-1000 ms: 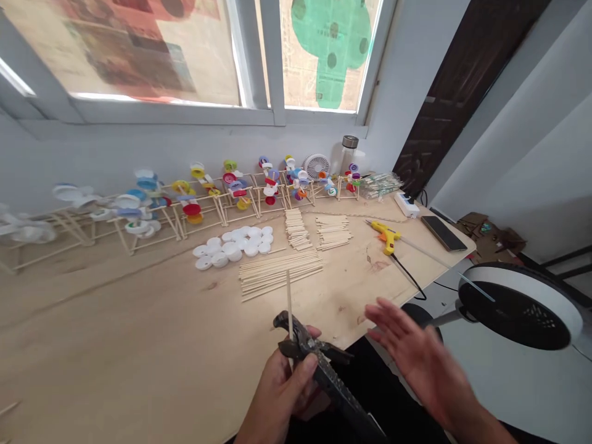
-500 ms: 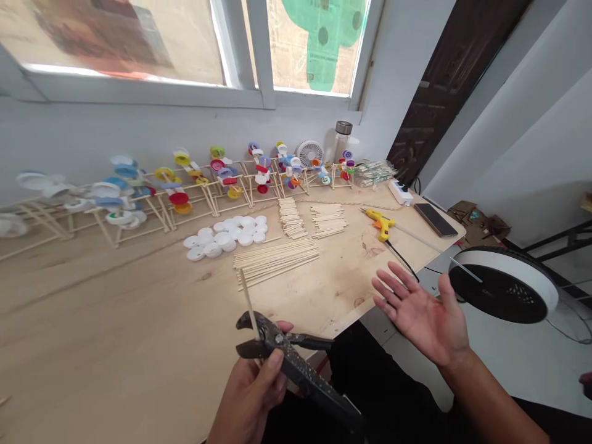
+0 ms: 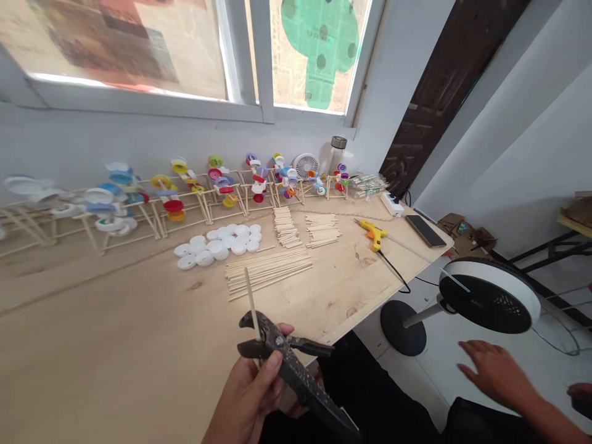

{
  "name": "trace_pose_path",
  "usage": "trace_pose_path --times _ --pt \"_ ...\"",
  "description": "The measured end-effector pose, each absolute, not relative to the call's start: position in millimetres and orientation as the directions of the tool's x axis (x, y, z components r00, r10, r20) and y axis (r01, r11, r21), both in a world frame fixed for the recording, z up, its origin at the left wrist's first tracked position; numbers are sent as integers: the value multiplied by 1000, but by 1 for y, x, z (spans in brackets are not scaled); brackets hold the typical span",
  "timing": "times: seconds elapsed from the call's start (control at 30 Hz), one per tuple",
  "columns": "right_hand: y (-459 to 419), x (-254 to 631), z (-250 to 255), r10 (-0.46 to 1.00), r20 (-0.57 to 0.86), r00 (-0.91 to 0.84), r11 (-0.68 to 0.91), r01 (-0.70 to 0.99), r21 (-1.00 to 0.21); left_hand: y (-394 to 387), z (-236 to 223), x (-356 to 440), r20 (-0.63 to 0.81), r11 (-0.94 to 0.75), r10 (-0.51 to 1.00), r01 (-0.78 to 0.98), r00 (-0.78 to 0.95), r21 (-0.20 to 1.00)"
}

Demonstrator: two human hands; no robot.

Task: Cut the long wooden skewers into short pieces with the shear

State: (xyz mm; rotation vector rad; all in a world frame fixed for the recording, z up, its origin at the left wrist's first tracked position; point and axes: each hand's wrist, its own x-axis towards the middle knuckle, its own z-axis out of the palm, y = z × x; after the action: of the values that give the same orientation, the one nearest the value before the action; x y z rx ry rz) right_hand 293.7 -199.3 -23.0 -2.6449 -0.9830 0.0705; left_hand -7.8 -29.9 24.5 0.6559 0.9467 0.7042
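Observation:
My left hand [image 3: 259,385] is closed around black hand shears [image 3: 289,364] near the bottom middle. It also holds a thin wooden stick [image 3: 251,299], which stands up between the jaws. The jaws are apart, and the handles slant down to the right over my lap. My right hand [image 3: 497,370] is off the table at the lower right, palm down, fingers loosely stretched out and holding nothing. Beyond the shears, long wooden sticks [image 3: 268,271] lie side by side on the table. Shorter sticks form two piles [image 3: 287,227] behind them, next to white bottle caps [image 3: 217,245].
Stick frames with wheels of coloured caps [image 3: 173,206] line the wall. A yellow glue gun [image 3: 374,233], a phone [image 3: 425,230] and a white power strip [image 3: 392,205] lie to the right. A standing fan [image 3: 490,296] is beside the table; a bottle [image 3: 338,154] and small fan [image 3: 305,165] are behind.
My right hand has moved down and right, away from the table edge, turning from palm up to palm down. My left hand keeps the shears and stick nearly in place. The view has shifted slightly.

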Motion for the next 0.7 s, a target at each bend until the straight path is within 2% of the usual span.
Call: trace_pose_path --times 0.23,0.3,0.33,0.43,0.57,0.63,0.7 --pt "-188 241 -89 769 -216 601 -604 575 -551 -32 30 -3 -499 621 756 -224 423 751" --pt "-180 231 -102 818 -353 455 -562 495 -663 -35 31 -4 -499 632 743 -222 446 743" --pt "-173 227 -107 832 -377 406 -546 482 -685 -36 31 -5 -498 636 738 -224 456 738" --pt "-149 219 -113 858 -370 356 -509 492 -707 -39 30 -5 -478 629 738 -228 477 743" --pt "-128 208 -92 923 -255 287 -374 525 -765 -39 28 -4 -435 595 755 -234 490 769" --pt "-129 204 -68 958 -209 197 -277 444 -852 -38 28 -2 -419 593 749 -237 514 769" --pt "-133 203 -38 963 -241 118 -264 255 -930 -37 28 1 -399 597 728 -230 557 768"
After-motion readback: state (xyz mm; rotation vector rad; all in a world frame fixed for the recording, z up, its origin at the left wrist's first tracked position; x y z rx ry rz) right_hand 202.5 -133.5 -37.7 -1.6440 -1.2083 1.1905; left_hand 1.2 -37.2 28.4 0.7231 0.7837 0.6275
